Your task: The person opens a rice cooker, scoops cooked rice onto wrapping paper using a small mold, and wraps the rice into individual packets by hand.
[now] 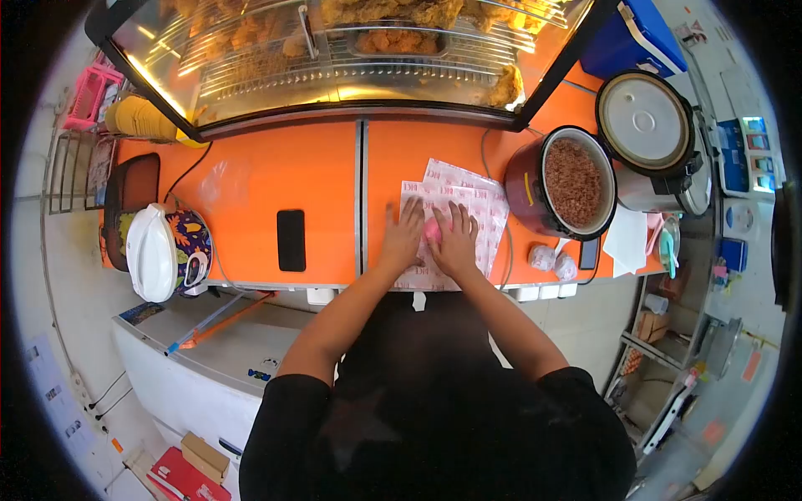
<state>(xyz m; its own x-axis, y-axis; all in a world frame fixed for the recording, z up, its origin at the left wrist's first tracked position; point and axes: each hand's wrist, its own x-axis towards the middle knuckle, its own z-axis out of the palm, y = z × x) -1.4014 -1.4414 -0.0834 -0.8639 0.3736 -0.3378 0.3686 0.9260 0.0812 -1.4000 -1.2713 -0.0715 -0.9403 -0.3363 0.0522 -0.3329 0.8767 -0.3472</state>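
Note:
Printed pink-and-white paper sheets (489,196) lie overlapping on the orange counter (326,167). My left hand (405,232) rests on the left part of the sheets, fingers spread. To its right, my right hand (455,238) lies on the same paper with its fingers apart, touching a small pink item (432,230). Part of that item is hidden by the fingers. Right of the sheets stands an open pot of reddish-brown rice (573,179). Two small wrapped bundles (553,262) sit near the counter's front edge.
A glass display case (359,108) with fried food spans the back. Left of my hands are a black phone (291,240) and a white-lidded container (150,255). At the right are a cooker with a raised lid (643,121) and white papers (625,240).

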